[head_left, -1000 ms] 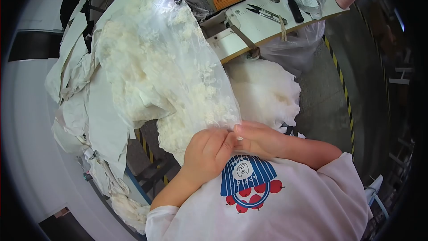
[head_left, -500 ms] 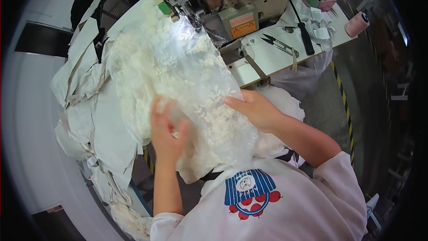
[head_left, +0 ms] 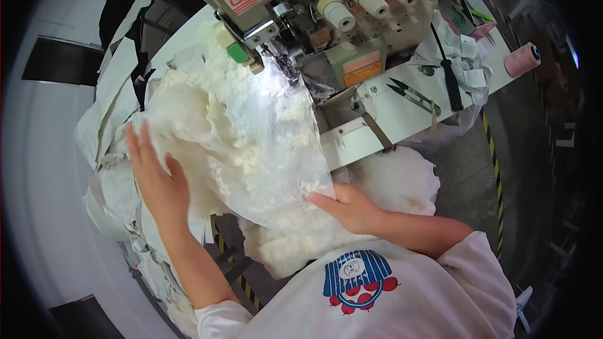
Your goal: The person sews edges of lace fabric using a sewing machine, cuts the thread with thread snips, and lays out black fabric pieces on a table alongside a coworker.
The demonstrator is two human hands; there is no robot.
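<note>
Right hand point(head_left: 353, 209) had fingers clamped on lace cloth point(head_left: 260, 141), which ran forward from them to the sewing machine point(head_left: 364, 34) on the counter point(head_left: 409, 122), left hand point(head_left: 162, 189) had fingers spread apart by the cloth, scissors point(head_left: 411, 95) lay ahead-right of right fingers.

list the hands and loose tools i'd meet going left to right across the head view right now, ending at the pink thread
left hand → right hand → small scissors → black-handled screwdriver → spool of pink thread
</note>
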